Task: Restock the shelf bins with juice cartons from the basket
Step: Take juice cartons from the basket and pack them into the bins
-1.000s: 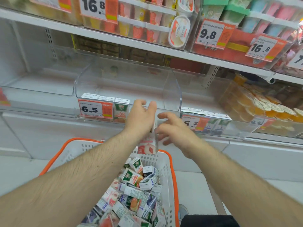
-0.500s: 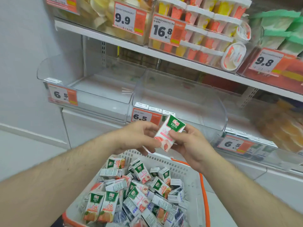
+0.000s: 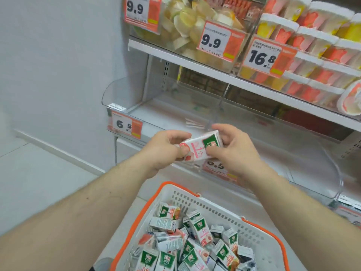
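My left hand and right hand pinch one juice carton between fingers, held at 12 o'clock above the basket. It looks light, stiff and crushable, best gripped on its flat sides. The clear bin at 11 o'clock looks empty; the basket holds many cartons.

We see two white shelves: the upper shelf, running from 12 toward 3 o'clock, carries a clear bin of pale fruit packs and, at 2 o'clock, stacked white-lidded cups, with 9.9 and 16.8 price tags on their fronts. Below it, near the centre, the lower shelf holds clear shelf bins tagged 6.5. At 6 o'clock, the orange-rimmed basket of juice cartons sits above the pale floor.
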`<control>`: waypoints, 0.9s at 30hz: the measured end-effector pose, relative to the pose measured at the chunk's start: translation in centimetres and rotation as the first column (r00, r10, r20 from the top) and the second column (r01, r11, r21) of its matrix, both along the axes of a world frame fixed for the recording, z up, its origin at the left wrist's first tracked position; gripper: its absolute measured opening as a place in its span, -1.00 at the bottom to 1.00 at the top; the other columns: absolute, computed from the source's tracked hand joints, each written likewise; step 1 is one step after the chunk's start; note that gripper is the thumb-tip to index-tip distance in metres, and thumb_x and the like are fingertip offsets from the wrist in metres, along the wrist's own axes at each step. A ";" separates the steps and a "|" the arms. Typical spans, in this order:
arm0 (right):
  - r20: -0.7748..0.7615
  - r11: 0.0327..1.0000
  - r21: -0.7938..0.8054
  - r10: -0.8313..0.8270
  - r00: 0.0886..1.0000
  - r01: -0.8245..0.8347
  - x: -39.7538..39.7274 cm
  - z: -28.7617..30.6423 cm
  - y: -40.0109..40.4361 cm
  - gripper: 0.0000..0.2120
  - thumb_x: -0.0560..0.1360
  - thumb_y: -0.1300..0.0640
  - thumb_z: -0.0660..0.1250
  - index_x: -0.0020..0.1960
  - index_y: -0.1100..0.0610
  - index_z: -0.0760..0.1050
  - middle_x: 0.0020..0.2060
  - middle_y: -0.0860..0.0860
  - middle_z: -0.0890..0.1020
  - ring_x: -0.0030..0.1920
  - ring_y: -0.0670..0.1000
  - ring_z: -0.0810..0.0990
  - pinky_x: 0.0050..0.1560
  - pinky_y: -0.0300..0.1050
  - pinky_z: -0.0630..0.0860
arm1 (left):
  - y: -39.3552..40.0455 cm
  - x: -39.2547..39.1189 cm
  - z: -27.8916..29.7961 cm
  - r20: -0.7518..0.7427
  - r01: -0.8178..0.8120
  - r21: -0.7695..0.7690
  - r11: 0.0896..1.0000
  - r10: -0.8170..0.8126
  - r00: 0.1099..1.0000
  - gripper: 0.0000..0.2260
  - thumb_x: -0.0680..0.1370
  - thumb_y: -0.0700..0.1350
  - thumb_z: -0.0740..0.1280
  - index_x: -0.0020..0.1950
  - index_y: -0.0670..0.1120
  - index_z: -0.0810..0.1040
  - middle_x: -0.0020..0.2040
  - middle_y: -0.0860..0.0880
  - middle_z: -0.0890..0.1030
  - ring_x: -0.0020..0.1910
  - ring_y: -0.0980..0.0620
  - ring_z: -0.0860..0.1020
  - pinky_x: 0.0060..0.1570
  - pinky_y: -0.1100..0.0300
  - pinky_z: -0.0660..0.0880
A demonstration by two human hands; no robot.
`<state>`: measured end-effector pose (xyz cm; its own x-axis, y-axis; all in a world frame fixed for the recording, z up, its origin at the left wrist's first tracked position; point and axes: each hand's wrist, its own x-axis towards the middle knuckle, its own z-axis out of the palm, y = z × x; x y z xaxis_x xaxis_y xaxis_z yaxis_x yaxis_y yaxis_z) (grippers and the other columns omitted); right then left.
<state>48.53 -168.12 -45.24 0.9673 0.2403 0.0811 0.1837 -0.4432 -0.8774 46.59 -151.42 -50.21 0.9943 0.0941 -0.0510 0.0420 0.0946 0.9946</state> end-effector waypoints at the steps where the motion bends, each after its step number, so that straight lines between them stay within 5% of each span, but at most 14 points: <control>1: 0.023 1.000 0.001 0.009 1.000 -0.009 0.6 0.5 1.3 -0.53 0.44 0.41 0.39 0.26 0.06 0.47 -0.03 0.08 0.69 -0.12 0.06 0.71 -0.08 0.07 0.67 | 0.9 0.4 0.1 0.017 -0.053 -0.042 0.998 0.054 0.998 -0.70 0.55 -0.43 0.30 0.17 -0.10 0.55 0.14 -0.11 0.63 -0.20 0.07 0.63 -0.12 0.24 0.62; 7: 0.190 0.995 -0.058 0.087 0.978 -0.078 4.4 1.9 8.1 -0.76 0.41 0.30 0.42 -0.14 -0.05 0.56 -0.19 0.02 0.71 -0.16 0.07 0.71 -0.08 0.09 0.67 | 5.2 1.9 0.4 0.047 -0.346 -0.150 0.926 0.356 0.933 -0.70 0.55 -0.30 0.36 0.26 -0.11 0.52 0.05 -0.04 0.64 -0.19 0.06 0.61 -0.14 0.21 0.58; 12: 0.125 0.997 -0.038 0.064 0.990 -0.060 9.8 1.5 12.8 -0.79 0.38 0.27 0.42 -0.03 0.05 0.65 -0.18 0.04 0.71 -0.15 0.08 0.71 -0.18 -0.02 0.68 | 8.9 3.0 -2.1 -0.134 -0.763 -0.011 0.647 0.755 0.642 -0.55 0.44 -0.13 0.43 0.30 0.05 0.43 0.22 0.01 0.40 -0.12 0.15 0.48 -0.05 0.17 0.44; 14: 0.030 0.988 -0.129 0.085 0.996 -0.081 11.7 0.4 14.8 -0.85 0.38 0.26 0.43 -0.08 0.11 0.66 -0.17 0.10 0.70 -0.17 0.10 0.69 -0.16 0.04 0.69 | 9.4 3.1 -3.3 -0.269 -0.725 -0.076 0.685 0.686 0.676 -0.35 0.38 0.02 0.47 0.43 0.17 0.30 0.34 -0.01 0.28 -0.04 0.09 0.46 0.09 0.08 0.46; 18: -0.087 0.907 -0.346 0.224 0.971 -0.240 13.0 -2.1 18.6 -0.92 0.33 0.26 0.43 -0.17 0.21 0.61 -0.31 0.18 0.63 -0.35 0.10 0.54 -0.31 -0.01 0.64 | 8.4 4.4 -4.8 -0.342 -0.529 -0.247 0.812 0.438 0.831 0.12 0.01 0.35 0.50 0.43 0.50 -0.07 0.55 0.09 0.09 0.47 -0.08 0.23 0.35 -0.31 0.22; 23: -0.273 0.878 -0.243 0.345 0.898 -0.412 13.9 -3.3 20.9 -0.84 0.35 0.29 0.41 -0.08 0.32 0.61 -0.30 0.11 0.62 -0.30 0.04 0.52 -0.23 -0.10 0.47 | 8.0 6.2 -6.0 -0.308 -0.456 -0.311 0.834 0.366 0.878 0.23 0.06 0.26 0.55 0.38 0.50 -0.35 0.51 0.10 0.18 0.28 -0.02 0.36 0.06 -0.24 0.54; 27: -0.337 0.888 -0.170 0.355 0.872 -0.427 14.4 -4.0 22.0 -0.76 0.41 0.30 0.32 0.03 0.41 0.58 -0.19 0.17 0.68 -0.21 0.09 0.61 -0.03 0.01 0.55 | 8.4 6.8 -7.0 -0.275 -0.488 -0.279 0.827 0.419 0.866 0.20 0.21 0.07 0.58 0.44 0.44 -0.32 0.47 0.06 0.21 0.20 0.02 0.44 -0.02 -0.09 0.62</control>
